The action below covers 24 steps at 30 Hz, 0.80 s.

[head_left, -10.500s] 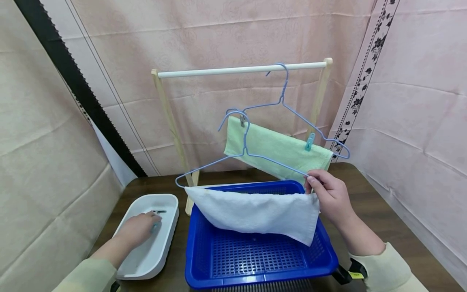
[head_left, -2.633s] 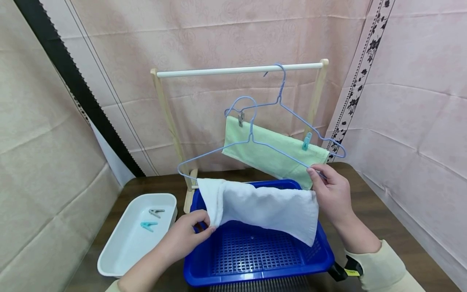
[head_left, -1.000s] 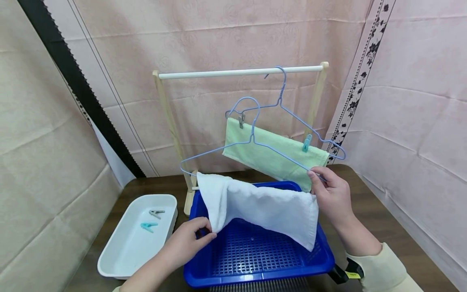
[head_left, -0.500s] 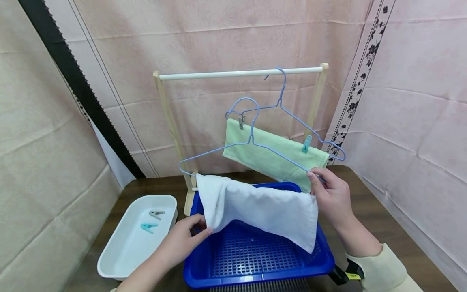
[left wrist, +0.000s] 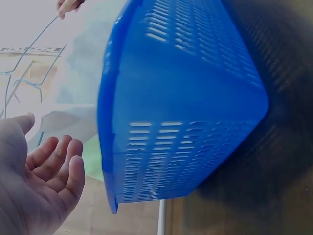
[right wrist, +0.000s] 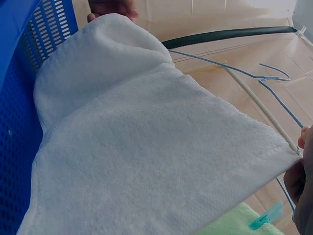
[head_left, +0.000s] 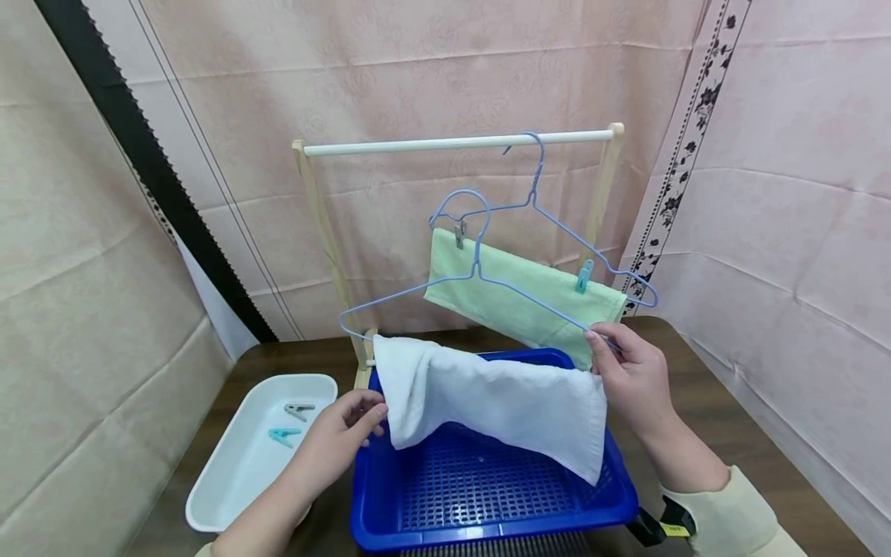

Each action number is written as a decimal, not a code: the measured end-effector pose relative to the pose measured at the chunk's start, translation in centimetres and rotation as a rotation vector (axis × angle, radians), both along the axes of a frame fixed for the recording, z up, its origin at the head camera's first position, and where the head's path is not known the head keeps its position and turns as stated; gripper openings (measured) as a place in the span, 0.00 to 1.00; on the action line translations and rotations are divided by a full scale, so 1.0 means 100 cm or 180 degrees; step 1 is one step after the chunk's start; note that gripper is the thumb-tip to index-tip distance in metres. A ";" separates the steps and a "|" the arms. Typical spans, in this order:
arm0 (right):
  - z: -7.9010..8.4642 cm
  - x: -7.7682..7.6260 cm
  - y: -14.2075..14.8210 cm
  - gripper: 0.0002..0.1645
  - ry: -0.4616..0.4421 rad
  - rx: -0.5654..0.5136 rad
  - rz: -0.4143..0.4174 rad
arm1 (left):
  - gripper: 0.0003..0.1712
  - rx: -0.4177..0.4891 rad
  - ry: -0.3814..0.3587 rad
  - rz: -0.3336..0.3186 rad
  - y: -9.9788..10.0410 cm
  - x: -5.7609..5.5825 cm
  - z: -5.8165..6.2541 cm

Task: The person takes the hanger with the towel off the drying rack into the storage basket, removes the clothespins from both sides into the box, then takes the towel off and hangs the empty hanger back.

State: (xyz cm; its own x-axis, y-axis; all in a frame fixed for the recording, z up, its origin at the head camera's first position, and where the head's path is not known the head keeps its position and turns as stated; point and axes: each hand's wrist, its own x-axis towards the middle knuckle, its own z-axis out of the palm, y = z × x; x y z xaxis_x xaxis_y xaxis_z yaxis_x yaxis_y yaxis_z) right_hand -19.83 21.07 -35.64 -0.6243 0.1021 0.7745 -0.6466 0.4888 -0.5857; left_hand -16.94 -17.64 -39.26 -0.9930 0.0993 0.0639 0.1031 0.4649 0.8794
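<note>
A white towel [head_left: 487, 391] drapes over the lower bar of a blue wire hanger [head_left: 418, 290], above a blue plastic basket [head_left: 494, 530]. My right hand [head_left: 629, 371] pinches the right end of the hanger, with the towel's corner at its fingers. At the towel's left edge, my left hand [head_left: 341, 433] hovers beside the basket rim; in the left wrist view its loosely bent fingers [left wrist: 58, 166] hold nothing. Behind, a second blue hanger [head_left: 536, 174] hangs from the rack's white bar [head_left: 431, 145]. A green towel [head_left: 515, 298] is fastened to it by a grey clothespin [head_left: 460, 234] and a teal clothespin [head_left: 583, 276].
A white tray [head_left: 216, 487] stands left of the basket. In it lie a grey clothespin [head_left: 298, 410] and a teal clothespin [head_left: 281, 435]. The rack's left wooden post [head_left: 322, 224] rises behind the tray and basket. Cloth curtains surround the brown table [head_left: 738, 456].
My left hand went from the tray to the white towel's lower left corner, pinched it, and has now let go and drawn slightly left. My right hand stays at the hanger's right end.
</note>
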 end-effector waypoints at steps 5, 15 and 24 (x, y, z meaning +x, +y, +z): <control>0.000 0.002 -0.001 0.09 0.0006 -0.0004 0.0034 | 0.16 0.0025 0.0055 0.0070 -0.003 -0.005 0.009; 0.000 0.002 -0.001 0.11 0.0162 0.0124 0.0078 | 0.23 0.0327 -0.0139 0.0232 -0.005 -0.021 0.024; 0.000 0.004 0.000 0.11 0.0187 0.0150 0.0121 | 0.26 0.0443 -0.0325 0.0308 -0.002 -0.031 0.029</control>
